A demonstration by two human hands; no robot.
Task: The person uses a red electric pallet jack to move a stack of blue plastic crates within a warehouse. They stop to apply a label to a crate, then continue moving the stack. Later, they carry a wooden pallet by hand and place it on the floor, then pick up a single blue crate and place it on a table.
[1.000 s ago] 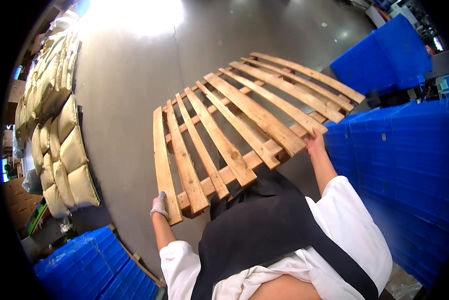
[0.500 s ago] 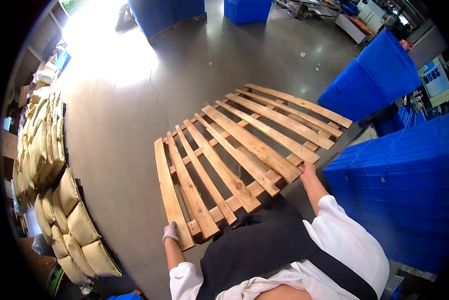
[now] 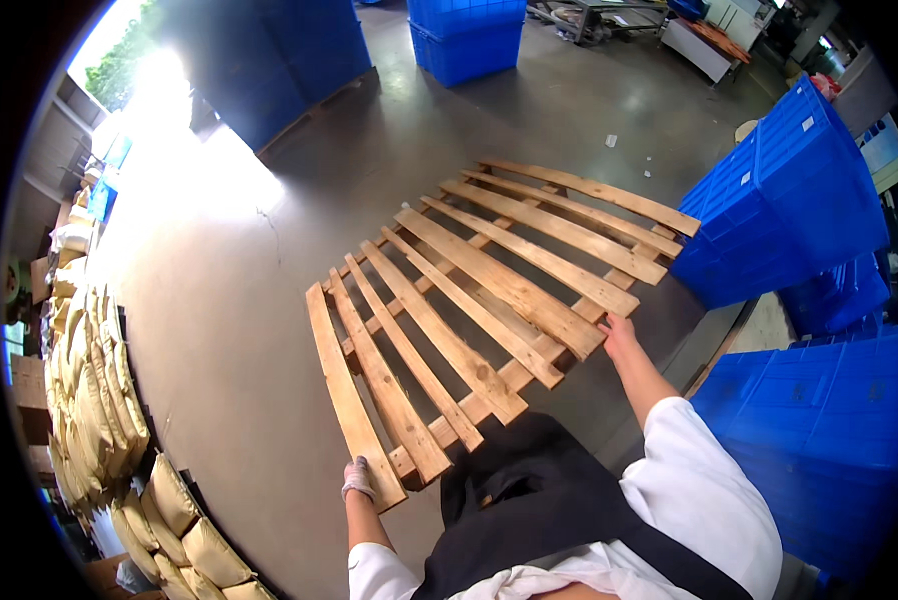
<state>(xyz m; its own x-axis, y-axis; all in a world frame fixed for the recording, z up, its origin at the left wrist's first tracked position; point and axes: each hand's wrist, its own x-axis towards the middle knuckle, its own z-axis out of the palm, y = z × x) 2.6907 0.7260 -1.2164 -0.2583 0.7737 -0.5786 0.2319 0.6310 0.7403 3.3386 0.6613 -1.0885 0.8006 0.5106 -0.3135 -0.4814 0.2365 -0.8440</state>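
Observation:
A slatted wooden pallet (image 3: 499,270) is held out in front of me, its near edge close to my dark apron. My left hand (image 3: 358,478), in a light glove, grips the near end of the leftmost slat with the thumb on top. My right hand (image 3: 617,330) is closed round the near edge further right, by the end of a slat; its fingers are partly hidden under the wood. Most of the pallet's underside is out of sight.
Blue plastic crates (image 3: 779,190) stand to the right, with more blue crates (image 3: 819,430) nearer me. Filled beige sacks (image 3: 99,390) are piled at the left. Ahead are a tall blue stack (image 3: 279,70) and blue bins (image 3: 466,40) on the grey floor (image 3: 219,350).
The surroundings have shifted in view as I move forward: the blue stacks ahead look closer and the sacks sit lower. The pallet stays in both hands, almost unchanged in tilt.

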